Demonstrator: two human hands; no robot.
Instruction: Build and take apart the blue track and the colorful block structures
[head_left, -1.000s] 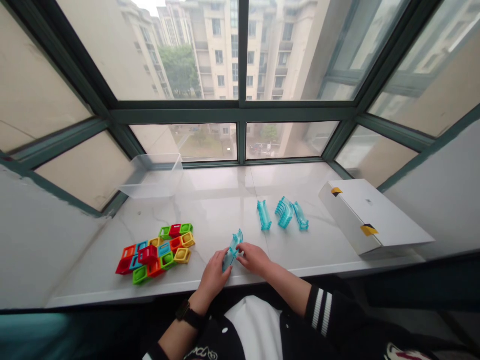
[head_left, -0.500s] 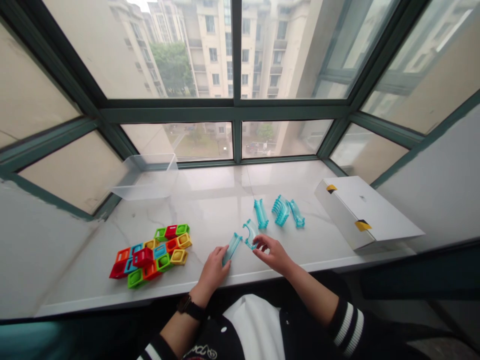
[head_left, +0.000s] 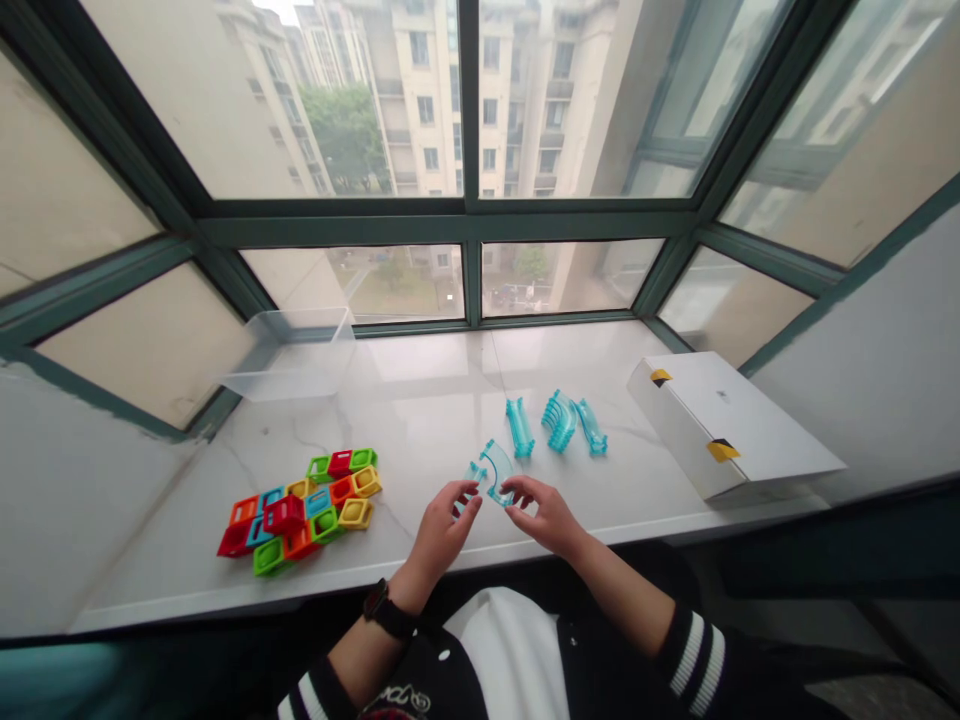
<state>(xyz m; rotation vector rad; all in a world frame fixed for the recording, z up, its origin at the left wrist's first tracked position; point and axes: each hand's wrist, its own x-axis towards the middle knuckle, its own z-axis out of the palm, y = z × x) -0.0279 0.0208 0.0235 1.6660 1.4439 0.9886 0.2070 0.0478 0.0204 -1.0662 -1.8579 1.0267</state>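
My left hand (head_left: 448, 520) has its fingers closed round a straight clear-blue track piece (head_left: 475, 473), mostly hidden by the fingers. Between finger and thumb, my right hand (head_left: 541, 508) pinches the lower end of a curved clear-blue track piece (head_left: 498, 464). The two pieces are close together just above the white sill; whether they touch I cannot tell. Beyond the hands lie a straight track piece (head_left: 520, 428), a bundle of nested curved track pieces (head_left: 559, 420) and one more track piece (head_left: 592, 428).
Several coloured plastic blocks (head_left: 283, 515) sit grouped at the left of the sill (head_left: 420, 370). A clear plastic bin (head_left: 292, 375) stands behind them by the window. To the right is a white box (head_left: 739, 420) with yellow-and-black tabs.
My left hand has moved slightly right and up, bringing the straight track piece beside the curved one. The right hand still holds the curved piece, almost in place.
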